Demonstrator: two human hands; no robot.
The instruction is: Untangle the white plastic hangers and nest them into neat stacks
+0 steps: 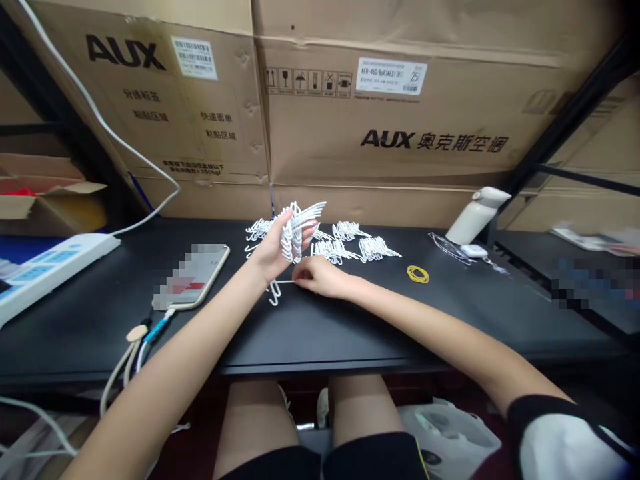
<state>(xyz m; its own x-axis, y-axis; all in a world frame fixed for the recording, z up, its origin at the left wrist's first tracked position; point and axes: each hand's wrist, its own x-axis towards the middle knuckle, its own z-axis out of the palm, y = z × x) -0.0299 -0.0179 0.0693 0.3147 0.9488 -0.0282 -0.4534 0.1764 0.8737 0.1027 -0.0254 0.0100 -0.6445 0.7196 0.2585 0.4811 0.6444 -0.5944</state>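
A bundle of white wire hooks (295, 241) is gripped in my left hand (274, 252), raised just above the black tabletop, with the straight ends fanning up and right. Close below it, my right hand (320, 275) has its fingers pinched on the straight end of a single white hook (274, 292), whose bent end points left. Behind both hands lie bunches of similar white hooks (379, 249), some partly hidden by the hands. Off to the right of them is a small coil of yellow rubber bands (417, 274).
Left on the black table (320, 340) are a phone (203, 273) with a cable plugged in and a white power strip (60, 270). A white bottle (475, 217) and glasses (450, 248) sit back right. Large cardboard boxes (320, 153) stand behind.
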